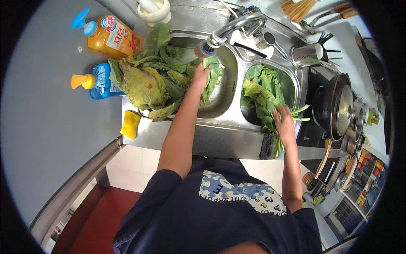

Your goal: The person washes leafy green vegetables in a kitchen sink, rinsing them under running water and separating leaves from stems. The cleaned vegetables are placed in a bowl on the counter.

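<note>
My left hand [200, 77] is under the faucet [219, 38], over the left basin of a steel sink [234, 104]. It grips a green leafy vegetable [210, 84] whose leaf hangs toward the basin floor. A large heap of leaves [142, 85], some yellowed and spotted, fills that basin's left side and spills onto the counter. Over the right basin, my right hand [284, 122] touches a pile of brighter green leaves [261, 85]. Pale stems stick out past the basin's right and front rims. Its fingers are blurred, so their hold on the leaves is unclear.
Orange [114, 36] and blue [103, 81] pump bottles stand left of the heap, near a yellow sponge [130, 124]. A dark cloth [267, 145] lies on the front edge. Behind is a mortar [154, 12]; rightward are a utensil holder [306, 55] and lidded pan [336, 106].
</note>
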Motion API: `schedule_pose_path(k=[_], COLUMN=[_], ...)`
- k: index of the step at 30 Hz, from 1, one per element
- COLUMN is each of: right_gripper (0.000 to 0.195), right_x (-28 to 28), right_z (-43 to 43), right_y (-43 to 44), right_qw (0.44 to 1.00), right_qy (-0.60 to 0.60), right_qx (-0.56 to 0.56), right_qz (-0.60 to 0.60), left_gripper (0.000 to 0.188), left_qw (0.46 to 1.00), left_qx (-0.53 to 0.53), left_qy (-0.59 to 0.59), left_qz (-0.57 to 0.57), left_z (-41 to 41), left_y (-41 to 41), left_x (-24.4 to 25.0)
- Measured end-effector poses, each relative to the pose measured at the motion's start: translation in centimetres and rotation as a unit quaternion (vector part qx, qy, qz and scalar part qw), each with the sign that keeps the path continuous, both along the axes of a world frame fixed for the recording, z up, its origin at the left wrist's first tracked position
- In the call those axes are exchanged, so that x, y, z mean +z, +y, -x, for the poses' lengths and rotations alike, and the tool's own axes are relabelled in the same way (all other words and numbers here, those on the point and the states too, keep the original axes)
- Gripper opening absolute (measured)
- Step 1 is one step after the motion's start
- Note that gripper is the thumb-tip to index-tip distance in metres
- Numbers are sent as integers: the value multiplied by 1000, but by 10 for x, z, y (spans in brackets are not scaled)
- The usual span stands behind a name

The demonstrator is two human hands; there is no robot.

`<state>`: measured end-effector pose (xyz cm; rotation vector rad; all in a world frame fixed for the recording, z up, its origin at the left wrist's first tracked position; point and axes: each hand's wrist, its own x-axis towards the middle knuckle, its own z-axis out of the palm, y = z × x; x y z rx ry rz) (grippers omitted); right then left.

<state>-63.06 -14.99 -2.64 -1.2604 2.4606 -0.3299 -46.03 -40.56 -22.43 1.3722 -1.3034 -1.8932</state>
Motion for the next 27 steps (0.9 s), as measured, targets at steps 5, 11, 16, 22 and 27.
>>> schedule_pose_path(k=[5,11,16,22,27], right_gripper=[34,24,28,29,30], right_x=[13,9,-9,-20,-54], right_z=[-45,-44,-16,-14,-27], right_y=[-141,-203,-184,-164,-160], right_qw=[937,917,959,930,831], right_qy=[55,96,-133,-360,-529], right_qx=[277,385,236,1,-147], right_qz=[206,-43,-88,-76,-83], left_gripper=[37,42,39,40,50], left_qw=[989,970,935,938,908], left_qx=[-136,-222,-344,-190,209], left_qy=[-12,93,32,-145,-251], left_qz=[49,-32,83,252,262], left_z=[-16,-44,-65,-80,-63], left_y=[10,-12,-24,-46,-11], left_x=[92,121,99,72,69])
